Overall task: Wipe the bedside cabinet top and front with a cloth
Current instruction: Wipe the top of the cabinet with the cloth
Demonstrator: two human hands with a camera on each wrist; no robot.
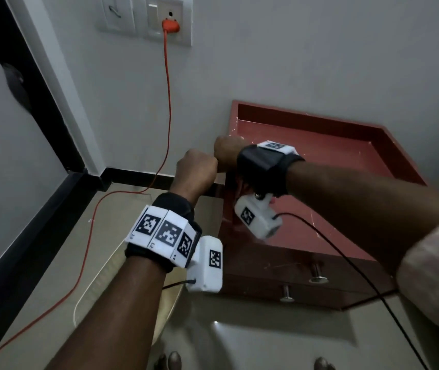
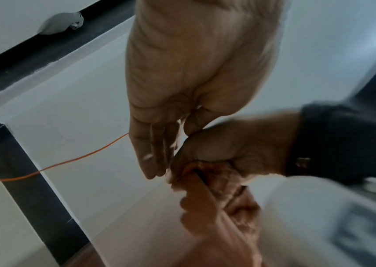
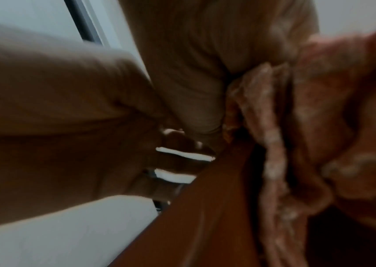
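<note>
The red-brown bedside cabinet (image 1: pixel 319 161) stands against the wall, its top rimmed by a raised edge. Both hands meet at its left edge. My right hand (image 1: pixel 227 150) grips a bunched pinkish-orange cloth (image 2: pixel 216 173) against that edge (image 2: pixel 196 207). The cloth (image 3: pixel 273 126) fills the right wrist view in blurred folds. My left hand (image 1: pixel 197 166) sits just left of the right one. Its fingers (image 2: pixel 157 159) hang nearly straight and their tips touch the cloth's edge, while the thumb rests against the right hand (image 2: pixel 239 144). In the head view the cloth is hidden behind the hands.
An orange cable (image 1: pixel 169 102) runs from a wall plug (image 1: pixel 170 25) down to the floor left of the cabinet. A black door frame (image 1: pixel 26 102) stands at the left. Two metal knobs (image 1: pixel 318 279) stick out of the cabinet front. A black wire (image 1: pixel 346 249) trails from the right wrist.
</note>
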